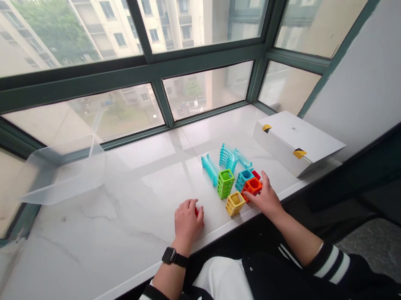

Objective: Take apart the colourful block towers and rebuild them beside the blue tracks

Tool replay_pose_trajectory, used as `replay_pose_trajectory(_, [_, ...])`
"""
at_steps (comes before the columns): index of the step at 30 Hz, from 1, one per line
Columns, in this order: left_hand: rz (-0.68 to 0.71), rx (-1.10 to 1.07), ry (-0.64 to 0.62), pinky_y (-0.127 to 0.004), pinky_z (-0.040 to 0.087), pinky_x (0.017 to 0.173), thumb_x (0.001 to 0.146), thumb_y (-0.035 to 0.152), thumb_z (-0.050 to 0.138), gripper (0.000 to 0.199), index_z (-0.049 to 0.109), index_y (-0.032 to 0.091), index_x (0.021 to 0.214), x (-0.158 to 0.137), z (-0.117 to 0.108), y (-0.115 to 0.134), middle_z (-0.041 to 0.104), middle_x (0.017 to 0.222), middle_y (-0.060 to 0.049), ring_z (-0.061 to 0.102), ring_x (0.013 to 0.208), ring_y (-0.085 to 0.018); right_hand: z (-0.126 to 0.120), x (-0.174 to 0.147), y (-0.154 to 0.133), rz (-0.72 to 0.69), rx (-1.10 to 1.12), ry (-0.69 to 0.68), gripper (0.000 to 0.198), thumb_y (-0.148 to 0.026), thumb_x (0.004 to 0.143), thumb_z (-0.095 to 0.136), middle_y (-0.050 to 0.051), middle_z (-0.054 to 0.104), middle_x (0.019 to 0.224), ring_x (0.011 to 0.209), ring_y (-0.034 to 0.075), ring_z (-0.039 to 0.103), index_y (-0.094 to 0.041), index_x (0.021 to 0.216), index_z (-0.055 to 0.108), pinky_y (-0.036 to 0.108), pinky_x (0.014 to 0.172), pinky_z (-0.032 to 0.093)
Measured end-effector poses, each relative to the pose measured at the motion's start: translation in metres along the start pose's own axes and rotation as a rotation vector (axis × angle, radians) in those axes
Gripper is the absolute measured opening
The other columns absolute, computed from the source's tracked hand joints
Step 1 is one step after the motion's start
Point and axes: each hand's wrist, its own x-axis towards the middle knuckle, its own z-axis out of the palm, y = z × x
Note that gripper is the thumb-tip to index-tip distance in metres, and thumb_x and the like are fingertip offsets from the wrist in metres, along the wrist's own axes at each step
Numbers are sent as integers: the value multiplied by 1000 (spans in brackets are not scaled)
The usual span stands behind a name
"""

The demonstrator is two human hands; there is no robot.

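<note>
My left hand (189, 222) rests on the white sill, its fingers curled around a small red piece (196, 211) that is mostly hidden. On the right, my right hand (267, 197) has thumb and fingers on either side of an orange-red toy block (253, 185) with open sides. A yellow block (235, 203) stands just left of it. Behind these are a tall green block (225, 183) and a blue block (243, 178). A small red part (255, 174) shows near my right fingertips. Clear turquoise track pieces, one straight (210, 170) and one curved (228, 157), lie farther back.
A clear plastic bin (68, 191) stands at the far left of the marble-patterned sill (124, 199). To the right is a white box (295, 141) with yellow-and-black tabs. Green-framed windows (203, 59) rise behind, and the sill's front edge runs close to my body.
</note>
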Motion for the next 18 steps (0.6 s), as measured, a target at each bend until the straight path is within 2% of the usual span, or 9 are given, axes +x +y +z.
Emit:
replay_pose_trajectory(6, [15, -17, 11, -50, 50, 105, 104, 41, 52, 37, 67, 21, 131, 1, -3, -3, 71, 132, -14, 66, 121, -33, 21, -5, 16, -8, 191, 121, 95, -64, 72, 78, 22, 70, 135, 111, 37, 74, -19, 150, 47, 49, 91, 62])
replay_pose_trajectory(10, [12, -79, 26, -50, 51, 107, 104, 41, 51, 38, 67, 20, 131, 1, -7, -6, 70, 132, -14, 66, 121, -32, 26, -5, 26, -7, 245, 136, 79, -65, 72, 78, 21, 74, 125, 106, 36, 75, -20, 133, 57, 50, 89, 63])
replay_pose_trajectory(14, [1, -118, 47, -51, 49, 110, 103, 40, 52, 36, 67, 21, 130, 3, -17, -3, 70, 133, -14, 65, 122, -32, 15, -4, 27, 45, 319, 99, 69, -65, 72, 79, 17, 78, 117, 102, 34, 78, -21, 122, 61, 49, 89, 64])
replay_pose_trajectory(18, [6, -182, 121, -53, 47, 113, 103, 39, 52, 35, 66, 22, 130, 5, -39, 6, 69, 134, -14, 63, 127, -33, -14, 4, 19, 75, 374, 106, 75, -65, 71, 82, 17, 78, 119, 101, 33, 78, -21, 127, 58, 48, 90, 65])
